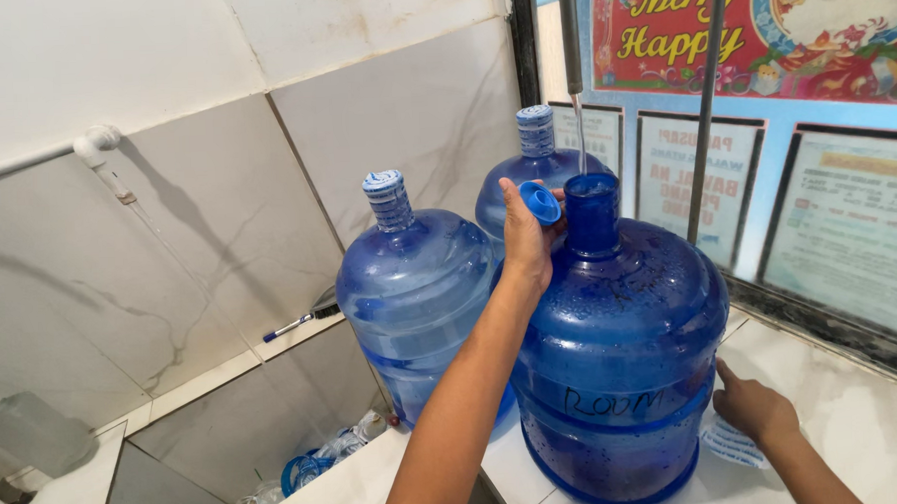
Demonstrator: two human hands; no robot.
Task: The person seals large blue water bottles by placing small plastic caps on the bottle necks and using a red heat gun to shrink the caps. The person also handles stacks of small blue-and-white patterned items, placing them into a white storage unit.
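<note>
A big blue water jug [621, 345] stands on the white counter [862, 416], its neck uncapped. A thin stream of water [581, 143] falls into the neck from a grey pipe [569, 34] above. My left hand [526, 241] is raised beside the neck and holds a small blue cap [541, 201] between its fingertips. My right hand [752, 408] rests low on the counter by the jug's base, fingers spread, the index finger touching the jug. A crumpled piece of clear plastic [731, 443] lies under that hand.
Two more capped blue jugs [415, 283] [525, 175] stand behind, against the tiled wall. A second pipe [707, 104] hangs to the right, before a window with posters. A marker [290, 327] lies on a ledge. A lower recess [317, 460] holds caps and small bottles.
</note>
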